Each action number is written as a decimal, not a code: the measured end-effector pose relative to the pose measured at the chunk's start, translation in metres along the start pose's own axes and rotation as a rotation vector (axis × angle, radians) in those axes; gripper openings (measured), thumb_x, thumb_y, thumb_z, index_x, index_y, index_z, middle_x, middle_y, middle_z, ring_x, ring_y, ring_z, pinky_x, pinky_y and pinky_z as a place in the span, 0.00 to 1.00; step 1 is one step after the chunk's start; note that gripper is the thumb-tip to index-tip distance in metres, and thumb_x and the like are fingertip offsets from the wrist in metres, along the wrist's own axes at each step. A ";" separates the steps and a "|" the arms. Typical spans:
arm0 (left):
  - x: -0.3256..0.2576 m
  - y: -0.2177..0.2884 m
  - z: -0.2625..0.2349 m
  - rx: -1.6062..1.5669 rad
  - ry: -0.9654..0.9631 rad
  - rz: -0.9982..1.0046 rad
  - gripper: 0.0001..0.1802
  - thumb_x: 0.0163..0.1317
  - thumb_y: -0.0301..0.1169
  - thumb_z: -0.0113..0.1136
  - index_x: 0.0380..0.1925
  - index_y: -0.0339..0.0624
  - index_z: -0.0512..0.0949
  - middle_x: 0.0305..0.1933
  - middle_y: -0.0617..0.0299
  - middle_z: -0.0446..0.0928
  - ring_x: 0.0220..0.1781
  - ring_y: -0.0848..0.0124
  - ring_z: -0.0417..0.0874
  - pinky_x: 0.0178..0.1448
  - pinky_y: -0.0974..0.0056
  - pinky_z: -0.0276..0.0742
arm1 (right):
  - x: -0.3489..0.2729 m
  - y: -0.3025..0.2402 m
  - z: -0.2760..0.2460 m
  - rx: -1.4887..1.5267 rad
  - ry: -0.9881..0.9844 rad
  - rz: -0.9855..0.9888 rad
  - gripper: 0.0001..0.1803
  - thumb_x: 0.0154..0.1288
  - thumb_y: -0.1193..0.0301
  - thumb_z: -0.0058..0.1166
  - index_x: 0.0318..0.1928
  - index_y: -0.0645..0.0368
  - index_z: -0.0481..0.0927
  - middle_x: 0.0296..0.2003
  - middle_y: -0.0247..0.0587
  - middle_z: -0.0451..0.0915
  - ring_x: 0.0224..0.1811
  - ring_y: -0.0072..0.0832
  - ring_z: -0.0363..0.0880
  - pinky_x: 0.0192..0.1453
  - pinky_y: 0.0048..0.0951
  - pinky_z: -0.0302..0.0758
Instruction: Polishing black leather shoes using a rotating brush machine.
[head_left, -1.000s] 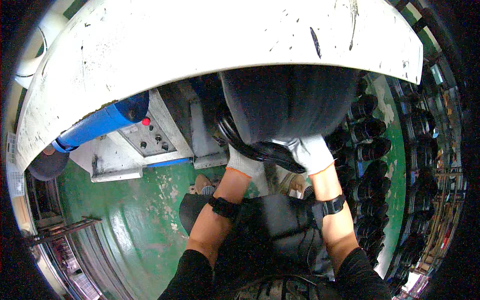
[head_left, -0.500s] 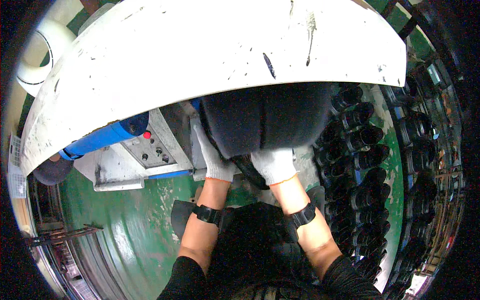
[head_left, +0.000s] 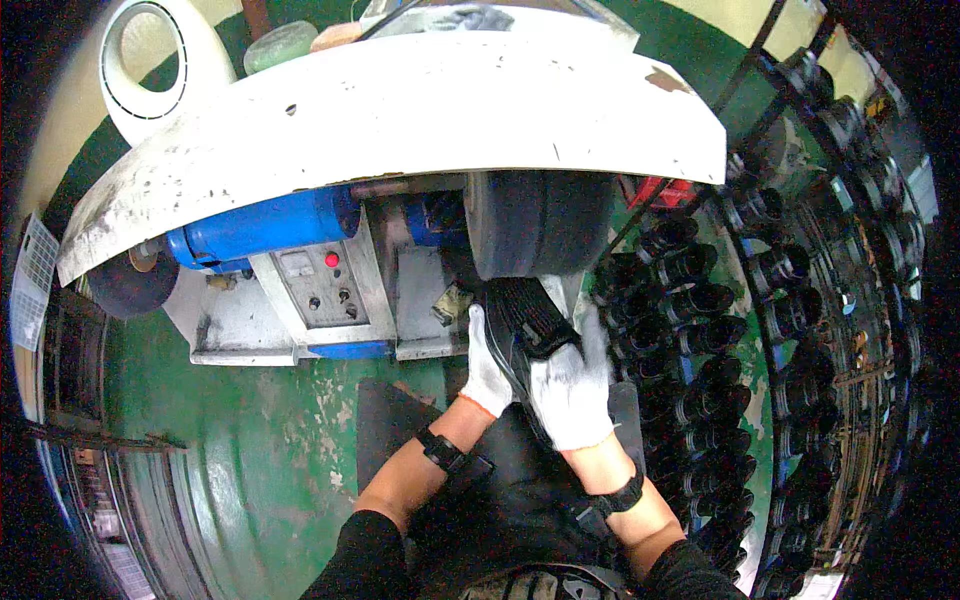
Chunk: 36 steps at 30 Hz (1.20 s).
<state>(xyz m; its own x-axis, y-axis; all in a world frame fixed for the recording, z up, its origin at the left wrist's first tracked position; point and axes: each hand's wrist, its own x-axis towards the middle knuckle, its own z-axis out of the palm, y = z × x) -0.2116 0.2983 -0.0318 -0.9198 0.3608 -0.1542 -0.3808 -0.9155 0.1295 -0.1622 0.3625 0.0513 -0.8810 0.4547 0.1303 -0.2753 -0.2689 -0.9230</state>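
Both my hands wear white gloves and grip one black shoe (head_left: 528, 318), ribbed sole up. My left hand (head_left: 486, 366) holds its left side. My right hand (head_left: 572, 385) covers its right side and heel end. The shoe's toe end points up at the wide dark grinding wheel (head_left: 538, 222), just below the wheel's lower edge; contact cannot be told. A white curved hood (head_left: 400, 120) arches over the wheel.
A blue motor (head_left: 262, 226) and a grey control box with a red button (head_left: 318, 288) sit left of the wheel. A smaller wheel (head_left: 125, 284) is at far left. Racks with several black shoes (head_left: 720, 330) fill the right side. Green floor (head_left: 250, 430) lies lower left.
The view has pulled back and tilted, so the machine's hood sits higher. My hands with the shoe have come down from under the wheel and now hold it just below it.
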 end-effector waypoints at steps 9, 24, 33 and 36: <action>-0.043 -0.042 0.104 0.070 -0.113 -0.192 0.46 0.60 0.71 0.38 0.63 0.45 0.67 0.58 0.43 0.75 0.55 0.46 0.78 0.62 0.43 0.73 | -0.065 -0.180 -0.138 -1.432 -0.903 -0.708 0.10 0.56 0.65 0.58 0.39 0.49 0.79 0.33 0.37 0.76 0.48 0.37 0.75 0.63 0.69 0.55; -0.068 -0.071 0.174 0.355 -0.543 -0.374 0.35 0.67 0.50 0.53 0.66 0.40 0.62 0.67 0.40 0.65 0.64 0.43 0.71 0.65 0.42 0.71 | 0.160 -0.539 -0.097 -1.765 0.206 -1.812 0.10 0.51 0.74 0.55 0.37 0.56 0.76 0.29 0.47 0.77 0.36 0.46 0.75 0.40 0.43 0.75; -0.053 -0.054 0.063 0.283 -0.205 -0.457 0.27 0.67 0.46 0.52 0.58 0.40 0.66 0.55 0.41 0.74 0.53 0.48 0.80 0.58 0.47 0.77 | 0.249 -0.612 -0.096 -2.091 0.908 -1.559 0.11 0.63 0.69 0.45 0.42 0.49 0.79 0.46 0.40 0.78 0.50 0.38 0.75 0.53 0.41 0.68; -0.054 -0.064 0.063 0.352 -0.175 -0.498 0.27 0.69 0.46 0.50 0.59 0.38 0.65 0.53 0.42 0.75 0.50 0.50 0.80 0.56 0.49 0.78 | 0.215 -0.629 -0.116 -1.928 1.288 -1.585 0.19 0.62 0.54 0.54 0.47 0.52 0.78 0.46 0.41 0.79 0.50 0.39 0.76 0.56 0.42 0.67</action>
<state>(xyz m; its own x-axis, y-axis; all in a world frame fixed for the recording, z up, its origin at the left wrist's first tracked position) -0.1433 0.3481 0.0303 -0.6146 0.7795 -0.1210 -0.7482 -0.5274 0.4026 -0.1340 0.7279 0.6178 0.0126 -0.3113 0.9502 0.8045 0.5675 0.1753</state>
